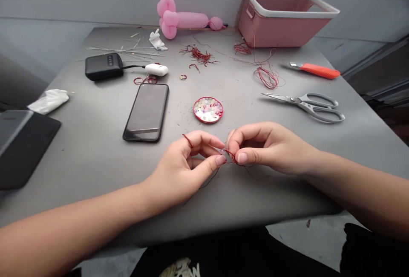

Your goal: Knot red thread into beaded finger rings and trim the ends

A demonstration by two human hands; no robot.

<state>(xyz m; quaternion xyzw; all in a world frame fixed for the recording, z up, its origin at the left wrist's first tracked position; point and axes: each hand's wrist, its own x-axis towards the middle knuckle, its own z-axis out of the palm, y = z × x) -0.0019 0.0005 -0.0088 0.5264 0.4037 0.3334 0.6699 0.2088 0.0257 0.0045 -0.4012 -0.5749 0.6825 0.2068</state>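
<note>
Near the table's front edge, my left hand (188, 162) and my right hand (268, 147) meet, both closed in a pinch. A thin dark red cord (230, 154) runs between their fingertips. At the left fingertips a small pale bead (223, 151) shows on it, and loose cord ends hang below. A red cord ring (188, 140) sits around my left index finger. Just beyond the hands lies a small round red-rimmed dish (208, 121) of pale, pink and red beads. How the cord is looped inside the right fingers is hidden.
Scissors (303, 103) and an orange utility knife (319, 71) lie at right, near a red cord coil (267, 77). At left are a phone (147, 113), black case (104, 66) and white earphone case (156, 70). A pink bin (281, 27) and balloon (191, 20) stand behind.
</note>
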